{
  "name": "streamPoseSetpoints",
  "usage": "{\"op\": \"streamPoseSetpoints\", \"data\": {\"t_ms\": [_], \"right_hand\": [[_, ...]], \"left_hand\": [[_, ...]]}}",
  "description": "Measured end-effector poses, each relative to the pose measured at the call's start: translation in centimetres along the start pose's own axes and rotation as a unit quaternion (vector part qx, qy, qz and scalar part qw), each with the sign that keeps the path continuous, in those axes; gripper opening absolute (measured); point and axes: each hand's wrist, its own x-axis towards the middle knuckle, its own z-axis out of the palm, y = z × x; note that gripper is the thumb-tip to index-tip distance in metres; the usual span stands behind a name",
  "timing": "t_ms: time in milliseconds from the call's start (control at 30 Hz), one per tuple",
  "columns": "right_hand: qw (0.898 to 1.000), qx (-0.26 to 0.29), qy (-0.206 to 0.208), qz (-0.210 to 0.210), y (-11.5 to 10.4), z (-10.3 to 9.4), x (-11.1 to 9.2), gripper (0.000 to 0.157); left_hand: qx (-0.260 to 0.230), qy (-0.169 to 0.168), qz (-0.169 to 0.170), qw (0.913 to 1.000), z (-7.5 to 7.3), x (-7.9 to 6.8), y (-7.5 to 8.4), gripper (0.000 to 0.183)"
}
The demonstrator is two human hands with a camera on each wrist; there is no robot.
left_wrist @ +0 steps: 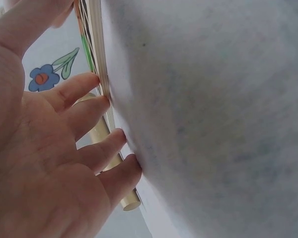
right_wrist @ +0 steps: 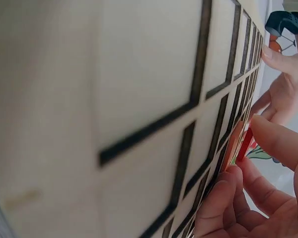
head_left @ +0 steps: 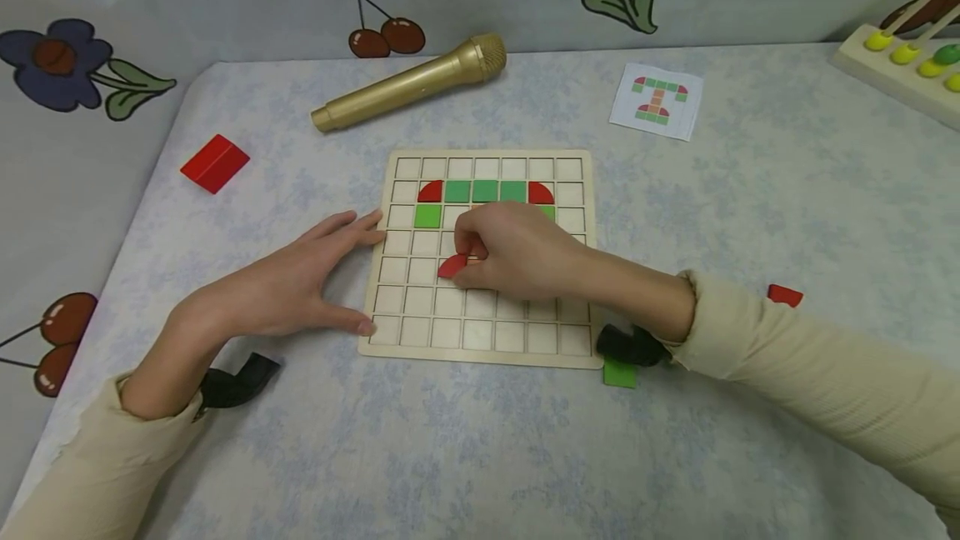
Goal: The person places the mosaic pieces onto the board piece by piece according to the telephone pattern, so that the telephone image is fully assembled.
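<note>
A wooden grid board (head_left: 477,332) lies on the table. Between thumb and forefinger, my right hand (head_left: 525,248) pinches a red quarter-circle tile (head_left: 452,266) over the middle of the grid. Close beside that tile, the right wrist view shows an orange tile (right_wrist: 232,143) in the board. My left hand (head_left: 281,286) is spread at the board's left edge, fingertips and thumb touching it. Near the top of the grid, green squares (head_left: 485,191) stand in a row between two red quarter circles (head_left: 431,192). A lighter green square (head_left: 427,216) sits below the left one. My right hand hides some cells.
Behind the board lie a gold microphone (head_left: 412,86) and a pattern card (head_left: 658,102). A red block (head_left: 215,163) is at the left. To the right are a red piece (head_left: 785,295), a green tile (head_left: 619,373) under the wrist strap, and a bead counter (head_left: 900,73).
</note>
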Motion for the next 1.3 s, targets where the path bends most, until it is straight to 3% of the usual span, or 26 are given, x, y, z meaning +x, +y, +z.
{"op": "streamPoseSetpoints", "data": {"t_ms": [500,967,1300], "right_hand": [[0.999,-0.034,-0.017,-0.003,-0.05,0.29,0.34,0.019],[0.999,-0.018,-0.018,-0.041,0.23,0.02,-0.09,0.01],[0.999,-0.012,-0.024,-0.042,0.31,-0.02,-0.07,0.011]], "left_hand": [[-0.001,0.001,0.004,1.0,-0.07,-0.05,-0.04,0.097],[-0.006,0.002,0.003,1.0,-0.07,-0.02,-0.05,0.097],[-0.007,0.002,0.002,1.0,-0.01,-0.06,-0.06,0.098]]}}
